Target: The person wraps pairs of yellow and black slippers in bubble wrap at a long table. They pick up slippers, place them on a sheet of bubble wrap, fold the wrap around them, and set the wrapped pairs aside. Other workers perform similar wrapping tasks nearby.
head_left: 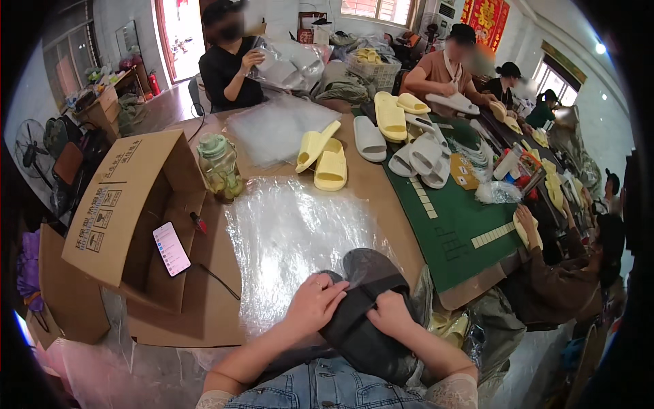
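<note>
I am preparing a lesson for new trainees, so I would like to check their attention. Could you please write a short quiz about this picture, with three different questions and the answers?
1. Open question: Which footwear is at the camera wearer's bare left hand and bare right hand?
2. True or false: The clear plastic bottle with a light-green lid stands to the left of the pale-yellow open-toed slippers.
3. Multiple choice: What colour is the flat, straight-edged mat on the right? A) red B) green C) white

Key:
1. Dark slippers with broad straps.
2. True.
3. B.
</note>
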The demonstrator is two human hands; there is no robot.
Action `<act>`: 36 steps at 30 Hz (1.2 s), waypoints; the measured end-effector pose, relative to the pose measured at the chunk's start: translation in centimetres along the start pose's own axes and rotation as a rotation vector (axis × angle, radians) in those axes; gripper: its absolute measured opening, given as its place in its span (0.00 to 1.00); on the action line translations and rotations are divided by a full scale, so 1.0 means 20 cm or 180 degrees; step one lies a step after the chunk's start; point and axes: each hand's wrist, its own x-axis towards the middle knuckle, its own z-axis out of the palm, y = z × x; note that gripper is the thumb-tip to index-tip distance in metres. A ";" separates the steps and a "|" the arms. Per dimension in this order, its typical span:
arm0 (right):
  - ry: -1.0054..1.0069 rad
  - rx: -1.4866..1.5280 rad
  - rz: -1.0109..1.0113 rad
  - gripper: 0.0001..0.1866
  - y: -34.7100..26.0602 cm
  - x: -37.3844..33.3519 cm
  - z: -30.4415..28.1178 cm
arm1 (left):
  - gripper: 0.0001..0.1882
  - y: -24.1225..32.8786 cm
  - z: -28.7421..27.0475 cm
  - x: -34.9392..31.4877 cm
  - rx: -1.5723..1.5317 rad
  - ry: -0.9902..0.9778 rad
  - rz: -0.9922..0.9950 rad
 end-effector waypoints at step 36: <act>-0.0076 0.1934 0.0281 0.08 -0.20 0.23 -0.29 | 0.38 -0.57 -0.05 -0.15 0.0521 0.0105 -0.1002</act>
